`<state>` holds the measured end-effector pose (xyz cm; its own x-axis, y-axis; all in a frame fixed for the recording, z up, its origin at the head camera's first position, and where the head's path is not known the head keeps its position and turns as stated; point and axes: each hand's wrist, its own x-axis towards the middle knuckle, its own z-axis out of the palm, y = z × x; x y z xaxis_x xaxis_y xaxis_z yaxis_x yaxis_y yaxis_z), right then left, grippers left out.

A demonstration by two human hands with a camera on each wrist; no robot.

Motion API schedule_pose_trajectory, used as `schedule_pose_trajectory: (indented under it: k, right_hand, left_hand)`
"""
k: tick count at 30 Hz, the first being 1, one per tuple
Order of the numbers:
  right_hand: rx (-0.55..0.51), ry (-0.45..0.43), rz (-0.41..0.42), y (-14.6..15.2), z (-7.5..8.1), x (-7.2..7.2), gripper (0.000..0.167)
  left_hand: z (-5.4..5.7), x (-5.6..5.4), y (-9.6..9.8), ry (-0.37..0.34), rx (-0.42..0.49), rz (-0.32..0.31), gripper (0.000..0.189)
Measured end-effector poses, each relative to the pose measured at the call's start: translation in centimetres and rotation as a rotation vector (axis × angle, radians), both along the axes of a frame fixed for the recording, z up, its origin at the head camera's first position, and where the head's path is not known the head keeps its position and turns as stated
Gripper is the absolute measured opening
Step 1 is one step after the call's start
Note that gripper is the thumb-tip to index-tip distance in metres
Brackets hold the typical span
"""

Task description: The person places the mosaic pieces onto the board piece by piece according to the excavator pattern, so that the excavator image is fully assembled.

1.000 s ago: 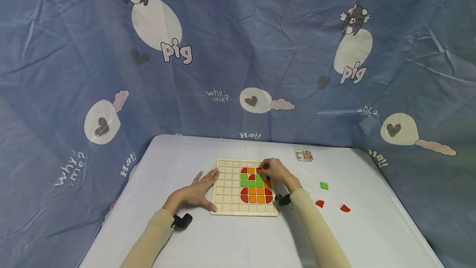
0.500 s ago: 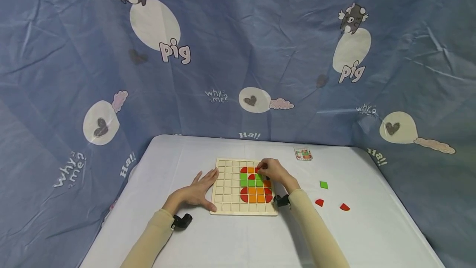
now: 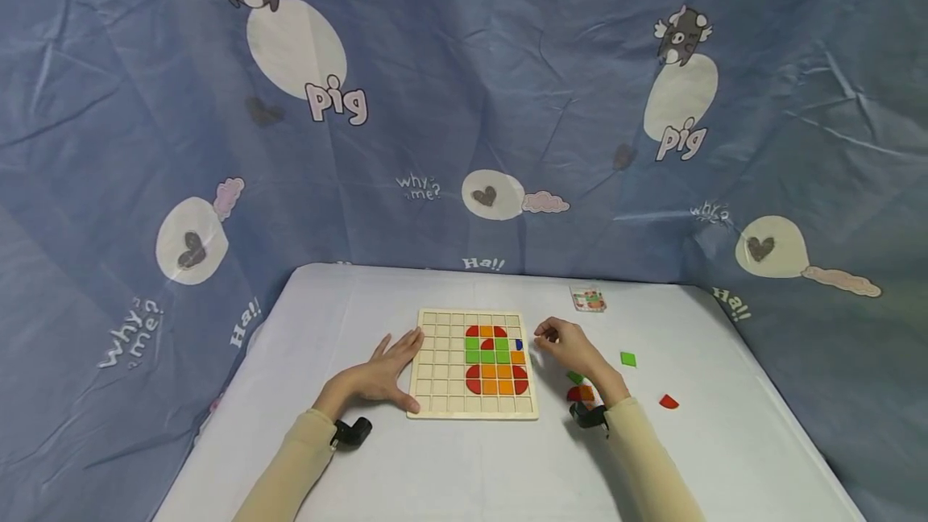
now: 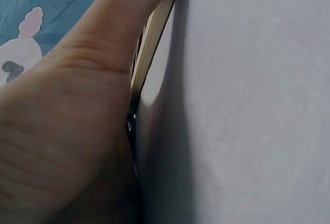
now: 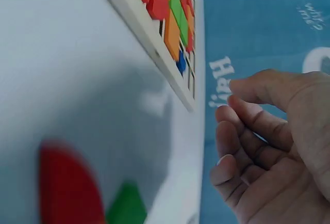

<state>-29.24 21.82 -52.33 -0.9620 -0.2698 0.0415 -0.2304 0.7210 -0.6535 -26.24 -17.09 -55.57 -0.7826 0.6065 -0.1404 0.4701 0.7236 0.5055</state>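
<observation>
Board [image 3: 445, 377] on surface [image 3: 406, 474]; left grip [image 3: 379, 374] released, touching board's left edge; right grip [image 3: 571, 346] released, loosely curled, near right edge

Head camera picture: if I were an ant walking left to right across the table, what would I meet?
Bare left hand, pale wooden grid board, bare right hand, rightmost loose green square tile, rightmost loose red quarter-circle tile.

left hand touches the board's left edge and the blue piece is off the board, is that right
No: the blue piece is on the board, near its right edge, as the head view shows. The left hand does touch the board's left edge.
</observation>
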Motion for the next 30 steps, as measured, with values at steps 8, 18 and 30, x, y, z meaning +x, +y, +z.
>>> schedule_pose_trajectory:
  k: [8, 18, 30]
  right_hand:
    - [0.022, 0.0, -0.015, 4.2, 0.3, 3.4, 0.017]
    - [0.003, -0.107, -0.035, 7.5, -1.1, 6.4, 0.025]
    - [0.064, -0.104, -0.06, 8.3, -2.5, 7.7, 0.027]
  left_hand:
    - [0.1, 0.0, -0.1, 0.0, -0.009, 0.0, 0.131]
    - [-0.2, -0.2, 0.0, 0.0, 0.013, -0.007, 0.13]
    - [-0.2, 0.0, 0.0, 0.004, 0.002, 0.003, 0.131]
